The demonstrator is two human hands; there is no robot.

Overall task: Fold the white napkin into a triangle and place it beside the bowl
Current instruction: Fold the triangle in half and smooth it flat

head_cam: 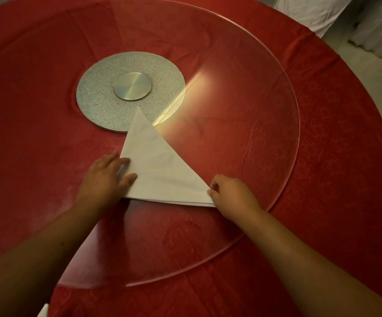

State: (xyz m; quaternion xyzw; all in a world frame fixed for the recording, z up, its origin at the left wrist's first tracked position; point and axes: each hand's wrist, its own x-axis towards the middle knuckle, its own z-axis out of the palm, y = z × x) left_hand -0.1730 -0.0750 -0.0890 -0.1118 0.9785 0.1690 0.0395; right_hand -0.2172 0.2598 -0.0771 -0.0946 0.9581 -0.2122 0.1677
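The white napkin (160, 165) lies folded as a triangle on the glass turntable, its apex pointing away from me toward the silver hub. My left hand (105, 179) rests flat on the napkin's left edge, fingers spread over the cloth. My right hand (231, 193) pinches the napkin's right corner between thumb and fingers. No bowl is in view.
A round clear glass turntable (277, 124) sits on a red tablecloth (345, 156), with a silver speckled disc and metal hub (132, 86) at its centre. White draped cloth (377, 30) stands beyond the table at the upper right. A white scrap (43, 311) shows at the bottom left.
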